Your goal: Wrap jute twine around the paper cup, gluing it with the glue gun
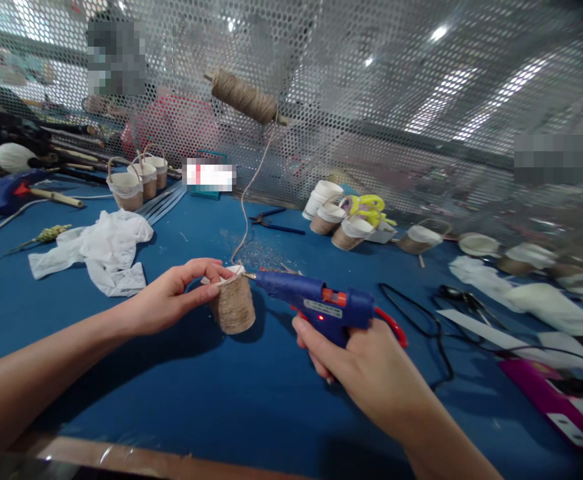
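**Probably gluing now**

The left hand [174, 293] is pinching a small round cup wrapped in brown string [236, 308] over the blue table [196, 400]. The right hand [371, 373] is gripping a blue plastic glue gun [296, 288], pointing it near the rim. The next move is probably calling for a still cup.

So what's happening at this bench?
The left hand holds a small twine-wrapped cup by its rim. The right hand grips a blue glue gun, its nozzle at the rim. Twine runs from the cup up to a spool at the mesh. Cups with handles stand farther back.
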The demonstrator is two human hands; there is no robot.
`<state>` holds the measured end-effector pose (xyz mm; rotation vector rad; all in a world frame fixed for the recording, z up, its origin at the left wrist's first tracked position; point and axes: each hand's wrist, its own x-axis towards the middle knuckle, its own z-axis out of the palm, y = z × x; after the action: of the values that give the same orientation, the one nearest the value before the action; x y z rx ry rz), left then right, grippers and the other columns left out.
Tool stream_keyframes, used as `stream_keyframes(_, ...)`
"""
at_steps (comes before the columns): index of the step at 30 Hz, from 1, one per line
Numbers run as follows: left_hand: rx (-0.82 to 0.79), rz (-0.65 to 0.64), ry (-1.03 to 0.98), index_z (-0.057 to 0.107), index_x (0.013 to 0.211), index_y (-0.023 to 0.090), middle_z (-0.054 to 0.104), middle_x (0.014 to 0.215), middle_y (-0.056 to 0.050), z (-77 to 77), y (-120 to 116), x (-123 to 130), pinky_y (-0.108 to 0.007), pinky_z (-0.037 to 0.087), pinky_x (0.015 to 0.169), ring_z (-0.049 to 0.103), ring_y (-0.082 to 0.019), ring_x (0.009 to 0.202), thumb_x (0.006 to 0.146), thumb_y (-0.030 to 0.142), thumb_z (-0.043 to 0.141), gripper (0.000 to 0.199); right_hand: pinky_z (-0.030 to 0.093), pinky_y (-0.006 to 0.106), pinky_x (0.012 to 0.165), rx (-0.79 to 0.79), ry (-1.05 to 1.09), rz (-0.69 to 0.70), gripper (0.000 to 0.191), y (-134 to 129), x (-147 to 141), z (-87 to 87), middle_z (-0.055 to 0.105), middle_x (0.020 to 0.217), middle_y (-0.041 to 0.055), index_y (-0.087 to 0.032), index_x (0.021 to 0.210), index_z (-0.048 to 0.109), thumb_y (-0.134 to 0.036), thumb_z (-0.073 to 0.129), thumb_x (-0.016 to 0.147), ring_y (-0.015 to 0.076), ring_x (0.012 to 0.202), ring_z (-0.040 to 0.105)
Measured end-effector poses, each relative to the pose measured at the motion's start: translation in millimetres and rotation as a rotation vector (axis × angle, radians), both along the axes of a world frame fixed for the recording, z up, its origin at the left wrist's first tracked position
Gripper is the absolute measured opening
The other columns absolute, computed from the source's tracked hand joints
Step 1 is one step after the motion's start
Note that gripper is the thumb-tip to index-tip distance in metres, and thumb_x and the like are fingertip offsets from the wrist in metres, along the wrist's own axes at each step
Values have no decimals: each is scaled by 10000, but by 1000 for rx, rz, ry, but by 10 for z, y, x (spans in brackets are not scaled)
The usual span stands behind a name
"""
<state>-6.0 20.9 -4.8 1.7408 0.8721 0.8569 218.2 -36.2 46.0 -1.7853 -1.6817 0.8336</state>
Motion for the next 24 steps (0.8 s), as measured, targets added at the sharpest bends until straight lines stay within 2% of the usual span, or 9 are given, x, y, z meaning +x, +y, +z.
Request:
stream_keyframes(6, 4, -10, 1, 528, 829, 162, 571, 1151, -89, 17, -2, 12, -398, 283, 1040, 422, -213, 1210, 864, 261, 449, 132, 419, 201, 395, -27, 32, -2, 184, -7, -25, 26, 463, 408, -68, -177, 791, 545, -357, 533, 755, 96, 371, 458)
stream_keyframes(13, 19, 2, 14, 529, 819, 159, 570, 1148, -95, 12, 2, 10, -405, 290, 1041, 440, -215, 1197, 861, 260, 453, 133, 402, 217, 392, 33, 5, 30, 174, -25, -24, -4, 457, 393, -53, -194, 651, 526, -333, 539, 756, 100, 363, 460)
stream_keyframes(24, 6, 1, -20, 526, 827, 160, 559, 1164, -100, 5, -6, 15, -377, 317, 1029, 449, -209, 1200, 860, 258, 459, 124, 405, 196, 385, -38, 106, -42, 141, -75, -124, 52, 476, 422, -57, -181, 694, 555, -314, 566, 738, 95, 386, 455)
